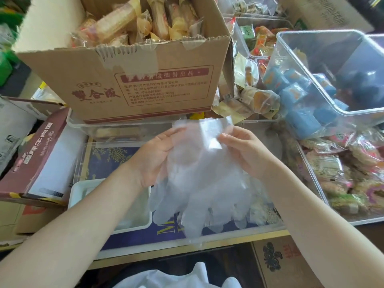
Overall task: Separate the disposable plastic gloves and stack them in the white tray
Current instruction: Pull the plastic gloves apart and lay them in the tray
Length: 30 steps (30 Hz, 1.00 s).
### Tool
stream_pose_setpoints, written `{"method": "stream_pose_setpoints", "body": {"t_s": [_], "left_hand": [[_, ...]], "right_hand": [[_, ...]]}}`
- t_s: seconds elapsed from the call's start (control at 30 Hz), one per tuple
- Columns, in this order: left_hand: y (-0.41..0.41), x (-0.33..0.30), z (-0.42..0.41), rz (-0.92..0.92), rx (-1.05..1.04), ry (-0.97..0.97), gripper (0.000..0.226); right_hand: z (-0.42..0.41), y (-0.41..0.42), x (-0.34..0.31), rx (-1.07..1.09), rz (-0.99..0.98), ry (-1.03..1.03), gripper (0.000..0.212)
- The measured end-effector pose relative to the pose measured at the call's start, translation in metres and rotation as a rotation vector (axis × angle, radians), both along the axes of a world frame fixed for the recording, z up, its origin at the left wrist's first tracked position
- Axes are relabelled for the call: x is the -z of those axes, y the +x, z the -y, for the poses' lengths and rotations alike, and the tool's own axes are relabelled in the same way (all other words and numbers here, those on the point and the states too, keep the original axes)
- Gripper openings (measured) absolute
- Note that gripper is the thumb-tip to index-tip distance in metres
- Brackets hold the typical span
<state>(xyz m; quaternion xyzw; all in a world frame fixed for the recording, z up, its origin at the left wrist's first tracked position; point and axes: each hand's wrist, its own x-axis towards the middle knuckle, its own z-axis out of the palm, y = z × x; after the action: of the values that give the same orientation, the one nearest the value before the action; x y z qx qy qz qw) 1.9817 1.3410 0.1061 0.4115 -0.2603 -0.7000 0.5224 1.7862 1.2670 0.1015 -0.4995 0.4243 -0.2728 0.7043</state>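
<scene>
A bunch of clear disposable plastic gloves [199, 183] hangs cuff-up in the middle of the view, its fingers dangling down over a clear bin. My left hand [154, 155] holds the bunch at its left side near the cuff. My right hand [244, 149] pinches the right edge of the cuff. The white tray [78, 191] lies at the lower left, partly hidden under my left forearm, with clear plastic inside it. More clear gloves [176, 277] lie at the bottom edge of the view.
A cardboard box [135, 80] full of wrapped snacks stands just behind my hands. A clear bin [324, 80] with blue packets sits at the right, above a bin of wrapped snacks [342, 179]. A maroon box [37, 154] lies at the left.
</scene>
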Motion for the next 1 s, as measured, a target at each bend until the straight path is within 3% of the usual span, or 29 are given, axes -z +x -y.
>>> {"method": "stream_pose_setpoints", "body": {"t_s": [0.1,0.2,0.3,0.37,0.43,0.5,0.53,0.6,0.73,0.87,1.0], "left_hand": [[0.004,0.007,0.0,0.052,-0.025,0.005,0.024],[0.002,0.01,-0.002,0.101,-0.022,0.025,0.031],[0.001,0.015,-0.005,0.133,0.024,0.036,0.045],[0.0,0.018,-0.006,0.33,0.034,0.017,0.057],[-0.001,0.022,-0.007,0.659,0.05,-0.055,0.061],[-0.004,0.024,-0.009,0.951,0.057,-0.117,0.042],[-0.005,0.024,-0.01,1.009,0.058,-0.132,0.035],[-0.003,0.029,-0.01,0.955,0.074,-0.132,0.029],[0.0,0.026,-0.013,0.671,0.189,-0.153,0.009],[-0.003,0.019,-0.016,0.483,0.215,-0.099,0.024],[-0.001,0.022,-0.016,0.23,0.133,0.058,0.028]], "right_hand": [[0.001,0.001,0.001,0.164,-0.019,-0.058,0.02],[-0.001,0.001,0.004,0.309,-0.049,-0.078,0.023],[-0.003,0.002,0.005,0.392,-0.07,-0.094,0.018],[-0.003,0.002,0.005,0.442,-0.076,-0.112,0.018],[-0.003,0.002,0.007,0.476,-0.068,-0.119,0.019],[-0.004,0.003,0.008,0.506,-0.055,-0.109,0.019],[-0.005,0.003,0.008,0.519,-0.048,-0.101,0.019],[-0.004,0.001,0.008,0.522,-0.027,-0.089,0.02],[0.002,-0.012,0.006,0.503,0.058,-0.037,0.019],[0.009,-0.022,0.004,0.502,0.094,-0.037,0.014],[0.009,-0.023,0.004,0.468,0.184,0.003,0.023]]}}
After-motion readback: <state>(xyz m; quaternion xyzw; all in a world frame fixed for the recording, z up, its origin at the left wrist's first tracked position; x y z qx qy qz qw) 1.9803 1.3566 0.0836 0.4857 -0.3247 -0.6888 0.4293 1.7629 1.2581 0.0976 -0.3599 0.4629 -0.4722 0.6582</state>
